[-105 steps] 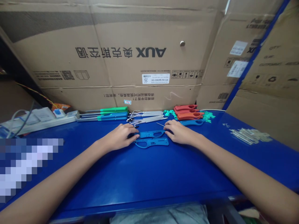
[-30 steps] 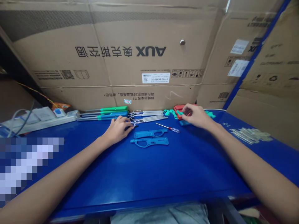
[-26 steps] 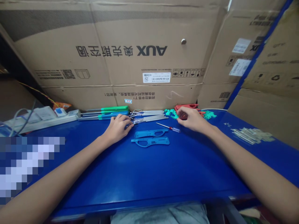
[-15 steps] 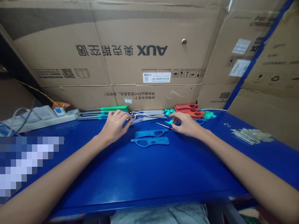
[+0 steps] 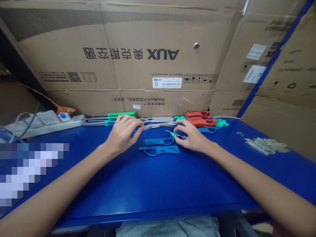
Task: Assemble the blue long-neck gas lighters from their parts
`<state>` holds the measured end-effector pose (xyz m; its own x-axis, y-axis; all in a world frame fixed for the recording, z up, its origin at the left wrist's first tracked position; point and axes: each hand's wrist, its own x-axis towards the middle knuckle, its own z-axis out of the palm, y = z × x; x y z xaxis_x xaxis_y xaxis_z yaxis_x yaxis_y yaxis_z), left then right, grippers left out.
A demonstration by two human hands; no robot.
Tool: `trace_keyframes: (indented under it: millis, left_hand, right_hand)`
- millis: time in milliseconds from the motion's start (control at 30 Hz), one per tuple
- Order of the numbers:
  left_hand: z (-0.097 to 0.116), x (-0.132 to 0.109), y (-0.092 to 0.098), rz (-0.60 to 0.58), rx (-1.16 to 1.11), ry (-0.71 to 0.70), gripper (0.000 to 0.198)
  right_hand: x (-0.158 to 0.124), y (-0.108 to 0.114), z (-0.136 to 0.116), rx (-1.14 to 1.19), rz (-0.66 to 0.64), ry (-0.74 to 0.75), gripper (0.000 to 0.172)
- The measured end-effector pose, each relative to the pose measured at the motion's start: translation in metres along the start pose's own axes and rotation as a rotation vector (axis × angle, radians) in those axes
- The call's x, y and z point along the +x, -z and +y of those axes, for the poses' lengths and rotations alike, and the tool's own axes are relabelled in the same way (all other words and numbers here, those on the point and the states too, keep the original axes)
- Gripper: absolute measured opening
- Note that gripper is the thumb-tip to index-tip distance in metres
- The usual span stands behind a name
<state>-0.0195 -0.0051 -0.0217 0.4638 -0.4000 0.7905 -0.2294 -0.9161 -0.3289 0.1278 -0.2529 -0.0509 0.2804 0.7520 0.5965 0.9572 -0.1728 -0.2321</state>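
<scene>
My left hand [image 5: 125,134] hovers at the wire ends of thin metal tubes [image 5: 161,120], thumb and fingers curled close together. Whatever it pinches is too small to make out. My right hand [image 5: 191,134] has a small green trigger-like piece [image 5: 173,134] at its thumb and fingers. Just behind that piece lies a thin screwdriver [image 5: 182,136] with a red part, partly covered by the hand. Below and between the hands lie two blue plastic handle halves, the rear one [image 5: 154,142] and the front one [image 5: 160,150], each with a finger loop.
Green- and blue-handled rods [image 5: 111,117] lie behind my left hand. Red and orange handles [image 5: 197,115], a blue handle [image 5: 207,130] and green pieces [image 5: 222,123] sit behind the right. Clear plastic parts [image 5: 266,144] lie at right, a power strip [image 5: 44,121] at left. Cardboard [image 5: 138,29] walls the back.
My right hand has moved slightly left and toward me with the green piece, which now overlaps the screwdriver. My left hand has shifted slightly right. The blue halves stay put.
</scene>
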Motion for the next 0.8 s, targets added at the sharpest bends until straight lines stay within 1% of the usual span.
trace_keyframes:
  millis: [133,267,367,467,533,667,733,800]
  left_hand:
    - [0.008,0.003,0.002,-0.019,-0.064,-0.006,0.005]
    - [0.017,0.005,0.004,-0.010,-0.145,-0.077,0.009]
    - [0.021,0.004,0.005,0.005,-0.258,-0.103,0.017]
    - [0.022,0.001,0.005,0.020,-0.364,-0.039,0.040]
    - [0.021,-0.001,0.004,0.003,-0.408,-0.002,0.046]
    - [0.022,-0.005,0.000,-0.040,-0.412,0.033,0.030]
    - [0.027,-0.004,-0.001,-0.051,-0.407,0.048,0.025]
    - [0.034,-0.002,-0.002,-0.056,-0.426,0.072,0.027]
  right_hand:
    - [0.004,-0.012,-0.008,-0.047,-0.038,0.086,0.010]
    - [0.012,-0.025,-0.011,-0.088,-0.019,0.184,0.011]
    - [0.015,-0.028,-0.006,-0.106,0.051,0.242,0.012]
    - [0.017,-0.025,0.000,-0.108,0.154,0.302,0.014]
    - [0.017,-0.020,0.002,-0.124,0.230,0.346,0.016]
    - [0.017,-0.007,-0.007,-0.145,0.355,0.420,0.017]
    - [0.016,-0.003,-0.016,-0.133,0.362,0.447,0.016]
    - [0.015,-0.003,-0.026,-0.100,0.332,0.447,0.016]
